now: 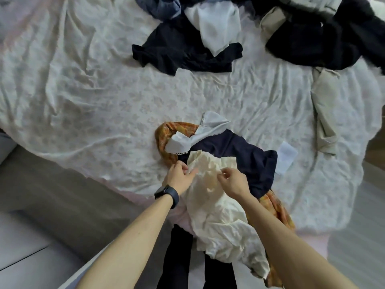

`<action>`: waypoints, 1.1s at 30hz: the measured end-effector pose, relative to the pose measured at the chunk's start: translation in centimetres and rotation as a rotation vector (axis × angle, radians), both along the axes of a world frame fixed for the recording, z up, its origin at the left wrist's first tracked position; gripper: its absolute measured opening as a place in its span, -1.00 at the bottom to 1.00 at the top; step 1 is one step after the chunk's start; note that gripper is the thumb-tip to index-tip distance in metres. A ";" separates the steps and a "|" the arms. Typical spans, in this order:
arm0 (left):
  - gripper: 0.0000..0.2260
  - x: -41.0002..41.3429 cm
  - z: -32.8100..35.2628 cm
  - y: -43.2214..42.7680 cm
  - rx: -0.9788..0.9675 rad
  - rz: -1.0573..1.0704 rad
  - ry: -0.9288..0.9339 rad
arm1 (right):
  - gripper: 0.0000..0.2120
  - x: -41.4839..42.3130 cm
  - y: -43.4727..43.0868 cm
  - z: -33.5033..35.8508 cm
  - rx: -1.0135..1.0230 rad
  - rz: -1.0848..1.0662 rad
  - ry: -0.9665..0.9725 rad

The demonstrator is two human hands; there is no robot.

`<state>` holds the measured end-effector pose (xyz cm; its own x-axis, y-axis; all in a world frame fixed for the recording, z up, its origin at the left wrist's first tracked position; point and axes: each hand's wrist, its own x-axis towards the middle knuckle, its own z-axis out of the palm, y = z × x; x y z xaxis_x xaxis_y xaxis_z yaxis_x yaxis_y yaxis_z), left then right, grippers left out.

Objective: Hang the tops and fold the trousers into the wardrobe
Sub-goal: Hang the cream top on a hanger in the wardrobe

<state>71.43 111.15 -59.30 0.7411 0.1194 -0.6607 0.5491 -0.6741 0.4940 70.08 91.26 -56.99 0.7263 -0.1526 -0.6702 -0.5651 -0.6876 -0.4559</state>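
Observation:
A crumpled cream top lies at the near edge of the bed, draped over the side. My left hand, with a dark watch on its wrist, pinches the cream fabric at its upper left. My right hand pinches the same fabric a little to the right. Under the cream top lie a navy garment with a white lace-edged collar and an orange patterned cloth. No wardrobe is in view.
The white patterned bedsheet covers the bed. Further back lie a dark navy top, a white garment, a black heap and beige trousers. A white paper slip sits right. Grey floor lies left.

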 end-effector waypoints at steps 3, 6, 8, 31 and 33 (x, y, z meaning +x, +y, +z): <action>-0.62 -0.1 2.1 -1.3 -0.430 0.269 0.314 | -0.85 -2.0 1.6 1.8 0.230 -0.053 -0.001; -0.71 -0.8 3.7 -1.1 -0.439 0.230 0.260 | -0.82 -5.0 3.3 4.0 0.354 0.068 0.009; -0.76 -1.7 4.7 -0.4 -0.329 0.144 0.146 | -0.77 -6.6 3.7 5.0 0.383 0.121 0.030; -0.71 -20.8 25.9 11.2 -0.014 0.184 -0.225 | -0.66 -4.0 10.6 10.9 -0.196 1.341 -0.347; -0.76 -23.5 26.8 12.5 0.040 0.275 -0.249 | -0.73 -4.6 12.0 12.2 -0.262 1.298 -0.445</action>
